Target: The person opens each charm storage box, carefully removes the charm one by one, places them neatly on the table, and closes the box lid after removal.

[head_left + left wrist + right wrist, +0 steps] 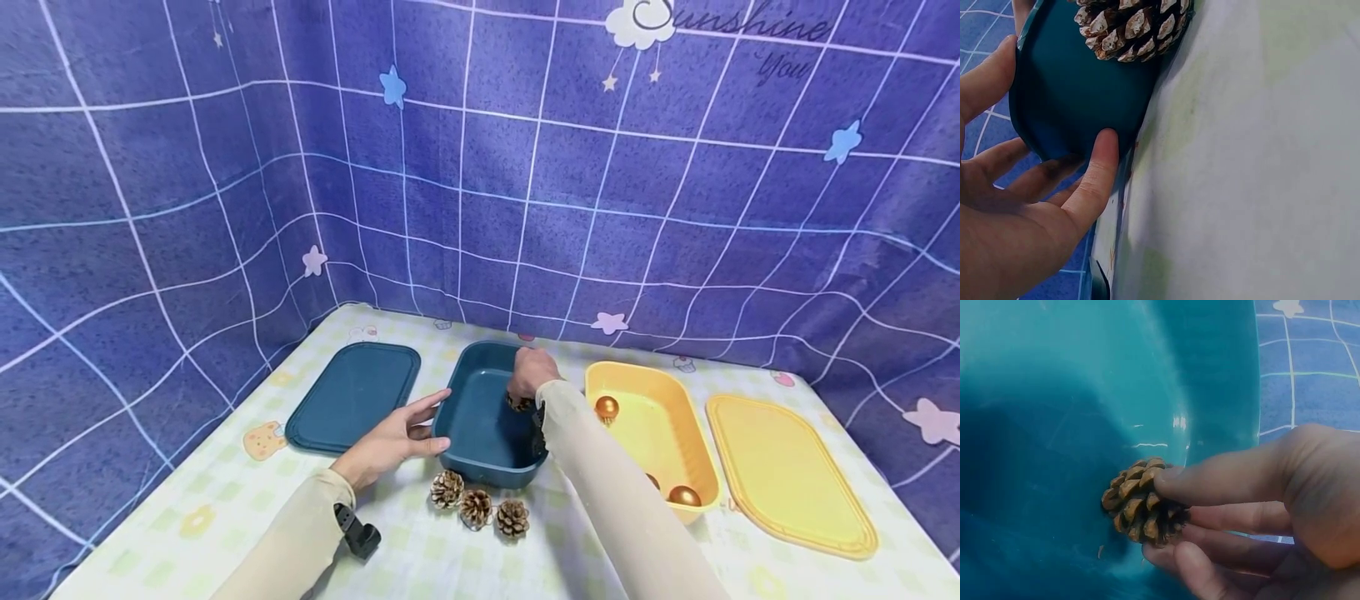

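Pine cone held inside the teal tub, other hand steadying the tub.

The pine cone (1141,500) sits pinched between the thumb and curled fingers (1210,478) of the right hand (531,371), low inside the teal tub (480,425) near its far wall. The left hand (390,440) rests against the tub's left outer wall, its fingers nearly straight and spread, thumb pressed on the side, gripping nothing. Three loose pine cones (477,506) lie in a row on the tabletop (225,508) just in front of the tub. The teal lid (352,396) lies flat to the left. To the right stands a yellow tub (660,417) holding gold baubles (607,407), with its yellow lid (787,475) beside it.
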Tool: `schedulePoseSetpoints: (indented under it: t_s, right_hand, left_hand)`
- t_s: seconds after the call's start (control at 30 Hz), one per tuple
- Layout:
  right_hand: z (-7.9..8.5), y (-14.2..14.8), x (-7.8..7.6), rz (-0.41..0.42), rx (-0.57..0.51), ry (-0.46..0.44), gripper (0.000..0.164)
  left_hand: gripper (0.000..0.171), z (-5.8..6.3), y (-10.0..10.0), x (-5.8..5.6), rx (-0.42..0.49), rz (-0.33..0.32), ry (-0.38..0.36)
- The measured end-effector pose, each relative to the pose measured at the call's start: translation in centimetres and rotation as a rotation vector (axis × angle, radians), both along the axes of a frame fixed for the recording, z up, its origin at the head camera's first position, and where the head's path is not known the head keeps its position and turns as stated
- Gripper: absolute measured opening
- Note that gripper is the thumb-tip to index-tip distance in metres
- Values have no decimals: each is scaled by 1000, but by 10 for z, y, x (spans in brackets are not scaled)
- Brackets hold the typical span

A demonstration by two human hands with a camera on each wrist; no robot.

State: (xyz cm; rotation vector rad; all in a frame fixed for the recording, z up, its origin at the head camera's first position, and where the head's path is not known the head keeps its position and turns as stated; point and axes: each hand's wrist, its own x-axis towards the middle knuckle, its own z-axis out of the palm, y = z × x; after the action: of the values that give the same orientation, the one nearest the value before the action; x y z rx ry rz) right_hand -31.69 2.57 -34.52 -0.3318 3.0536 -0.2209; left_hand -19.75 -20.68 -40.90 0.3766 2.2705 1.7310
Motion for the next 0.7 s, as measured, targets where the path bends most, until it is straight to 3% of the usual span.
schedulePoseSetpoints:
  t_s: [0.3,0.7]
  right_hand:
    - [4,2,4,34,-25,17,11]
    - [20,-1,14,-6,-96,-36,19]
  left_hand:
    - [83,0,0,0,4,-2,-4]
    - [82,-2,-1,-2,-8,-2,9]
